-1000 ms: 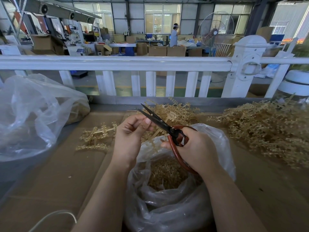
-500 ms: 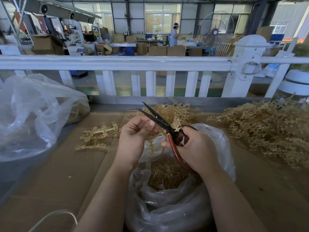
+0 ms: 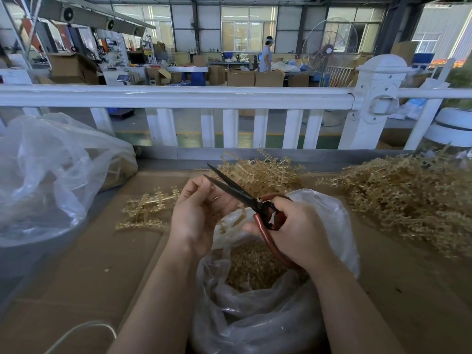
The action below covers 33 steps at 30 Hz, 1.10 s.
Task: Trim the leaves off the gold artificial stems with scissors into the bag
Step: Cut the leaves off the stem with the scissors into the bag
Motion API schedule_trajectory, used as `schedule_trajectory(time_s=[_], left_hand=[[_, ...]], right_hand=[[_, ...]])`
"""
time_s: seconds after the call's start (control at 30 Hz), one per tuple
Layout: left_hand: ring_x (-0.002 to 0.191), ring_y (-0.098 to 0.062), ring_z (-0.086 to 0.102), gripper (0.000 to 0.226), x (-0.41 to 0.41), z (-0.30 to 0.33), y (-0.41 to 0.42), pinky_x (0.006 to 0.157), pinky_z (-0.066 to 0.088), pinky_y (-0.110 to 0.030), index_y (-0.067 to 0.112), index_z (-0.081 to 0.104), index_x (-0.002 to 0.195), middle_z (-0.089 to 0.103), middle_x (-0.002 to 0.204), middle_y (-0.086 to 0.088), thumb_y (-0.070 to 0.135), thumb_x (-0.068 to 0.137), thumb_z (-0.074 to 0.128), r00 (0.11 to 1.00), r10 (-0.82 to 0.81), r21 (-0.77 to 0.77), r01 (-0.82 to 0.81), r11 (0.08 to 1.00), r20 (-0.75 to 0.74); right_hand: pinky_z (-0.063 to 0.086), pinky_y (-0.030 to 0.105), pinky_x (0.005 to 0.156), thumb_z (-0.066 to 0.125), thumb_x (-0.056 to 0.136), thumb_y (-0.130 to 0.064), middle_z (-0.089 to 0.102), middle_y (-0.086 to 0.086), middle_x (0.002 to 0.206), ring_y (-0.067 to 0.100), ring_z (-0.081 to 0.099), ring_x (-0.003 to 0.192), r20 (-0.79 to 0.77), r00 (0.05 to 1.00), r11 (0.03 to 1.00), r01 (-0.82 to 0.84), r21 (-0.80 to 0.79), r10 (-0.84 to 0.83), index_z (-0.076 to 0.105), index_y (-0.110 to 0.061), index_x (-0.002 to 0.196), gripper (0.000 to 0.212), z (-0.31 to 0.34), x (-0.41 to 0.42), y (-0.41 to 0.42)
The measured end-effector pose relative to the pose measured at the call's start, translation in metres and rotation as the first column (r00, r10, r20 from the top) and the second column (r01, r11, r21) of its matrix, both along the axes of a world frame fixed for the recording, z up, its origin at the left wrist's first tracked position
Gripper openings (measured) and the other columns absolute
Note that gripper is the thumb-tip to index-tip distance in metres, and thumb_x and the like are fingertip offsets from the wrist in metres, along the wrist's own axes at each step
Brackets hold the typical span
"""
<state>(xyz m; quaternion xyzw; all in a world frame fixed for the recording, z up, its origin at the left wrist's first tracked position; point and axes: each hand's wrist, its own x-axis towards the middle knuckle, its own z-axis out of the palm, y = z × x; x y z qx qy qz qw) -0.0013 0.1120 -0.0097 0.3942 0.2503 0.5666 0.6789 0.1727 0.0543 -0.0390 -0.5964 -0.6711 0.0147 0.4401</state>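
Observation:
My left hand [image 3: 196,215] pinches a small gold stem [image 3: 233,218] above the clear plastic bag [image 3: 255,315]. My right hand [image 3: 298,231] grips the red-handled scissors [image 3: 265,226], whose dark blades are parted and point up-left past my left fingers. The bag stands open under both hands and holds a heap of cut gold leaves [image 3: 252,267]. The stem is mostly hidden by my left fingers.
A big pile of gold stems [image 3: 408,200] lies at the right, a smaller bunch [image 3: 260,172] behind the hands, a few stems [image 3: 148,210] at the left. A large clear bag [image 3: 51,172] sits far left. A white fence [image 3: 194,98] borders the cardboard-covered table [image 3: 84,272].
The scissor blades have opened a little wider. My left hand has shifted slightly, turning the stem; both hands stay above the bag.

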Motion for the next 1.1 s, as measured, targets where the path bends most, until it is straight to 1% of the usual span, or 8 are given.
schedule_trajectory(time_s=[0.1, 0.17, 0.3, 0.43, 0.63, 0.8, 1.03, 1.1], left_hand=[[0.059, -0.014, 0.068, 0.030, -0.004, 0.002, 0.000, 0.061, 0.059, -0.026, 0.012, 0.041, 0.078, 0.063, 0.060, -0.001, 0.013, 0.107, 0.032, 0.992, -0.083, -0.104, 0.093, 0.990, 0.095], [0.076, -0.017, 0.075, 0.031, -0.005, 0.003, 0.001, 0.065, 0.060, -0.026, 0.009, 0.048, 0.079, 0.068, 0.076, -0.006, 0.014, 0.106, 0.034, 0.986, -0.112, -0.192, 0.135, 0.972, 0.125], [0.072, -0.017, 0.074, 0.029, -0.007, 0.004, 0.001, 0.059, 0.058, -0.024, 0.006, 0.052, 0.126, 0.075, 0.093, -0.011, 0.020, 0.105, 0.038, 0.963, -0.210, -0.316, 0.254, 0.914, 0.167], [0.069, -0.018, 0.073, 0.031, -0.008, 0.005, 0.000, 0.058, 0.058, -0.024, 0.010, 0.042, 0.135, 0.075, 0.086, -0.012, 0.019, 0.105, 0.038, 0.961, -0.232, -0.283, 0.267, 0.921, 0.151], [0.066, -0.018, 0.072, 0.018, -0.006, 0.006, -0.002, 0.059, 0.060, -0.027, 0.007, 0.050, 0.092, 0.074, 0.086, -0.015, 0.014, 0.104, 0.039, 0.954, -0.297, -0.259, 0.296, 0.919, 0.038], [0.058, -0.014, 0.069, 0.028, -0.001, 0.007, -0.007, 0.068, 0.059, -0.026, 0.013, 0.042, 0.078, 0.065, 0.057, -0.004, 0.011, 0.105, 0.035, 0.950, -0.309, -0.226, 0.292, 0.929, -0.044], [0.071, -0.014, 0.074, 0.020, 0.000, 0.000, -0.002, 0.067, 0.060, -0.025, 0.006, 0.054, 0.099, 0.072, 0.068, -0.005, 0.021, 0.104, 0.042, 0.941, -0.332, -0.248, 0.306, 0.919, -0.068], [0.072, -0.015, 0.073, 0.038, -0.002, -0.001, 0.000, 0.062, 0.060, -0.026, 0.008, 0.056, 0.111, 0.076, 0.087, -0.009, 0.039, 0.091, 0.060, 0.939, -0.338, -0.232, 0.313, 0.921, -0.072]], right_hand=[[0.046, 0.014, 0.056, 0.068, 0.067, -0.079, 0.065, -0.021, 0.068, 0.001, 0.063, 0.064, -0.248, 0.967, 0.998, -0.058, -0.017, 0.052, 0.065, -0.041, 0.077, 0.040, 0.003, -0.003, -0.002], [0.046, 0.012, 0.057, 0.071, 0.067, -0.071, 0.066, -0.023, 0.066, -0.002, 0.064, 0.064, -0.350, 0.935, 0.998, -0.059, -0.011, 0.052, 0.067, -0.045, 0.080, 0.029, 0.007, -0.004, -0.003], [0.045, 0.009, 0.049, 0.080, 0.076, -0.051, 0.065, -0.015, 0.056, -0.001, 0.064, 0.054, -0.484, 0.875, 0.998, -0.041, -0.037, 0.018, 0.065, -0.025, 0.067, 0.032, 0.008, -0.001, -0.001], [0.045, 0.017, 0.053, 0.078, 0.081, -0.047, 0.058, -0.010, 0.052, 0.002, 0.056, 0.052, -0.488, 0.870, 0.996, 0.026, -0.085, -0.065, 0.064, -0.020, 0.063, 0.035, 0.008, 0.001, 0.004], [0.048, 0.014, 0.062, 0.075, 0.088, -0.033, 0.064, 0.000, 0.058, 0.004, 0.057, 0.052, -0.707, 0.705, 0.994, -0.105, -0.027, 0.055, 0.069, -0.013, 0.066, 0.030, 0.014, 0.003, 0.001], [0.044, 0.008, 0.056, 0.074, 0.090, -0.021, 0.069, 0.006, 0.064, 0.001, 0.058, 0.050, -0.714, 0.698, 0.991, -0.126, -0.037, 0.062, 0.071, -0.005, 0.072, 0.025, 0.015, 0.003, 0.002], [0.049, 0.010, 0.068, 0.073, 0.090, -0.017, 0.072, 0.006, 0.066, 0.013, 0.068, 0.066, -0.676, 0.737, 0.990, -0.089, -0.107, -0.007, 0.073, -0.007, 0.068, 0.024, 0.012, 0.001, 0.008], [0.046, 0.007, 0.065, 0.072, 0.090, -0.014, 0.071, 0.005, 0.065, 0.010, 0.067, 0.064, -0.675, 0.737, 0.989, -0.090, -0.119, -0.014, 0.073, -0.007, 0.066, 0.024, 0.012, 0.001, 0.009]])
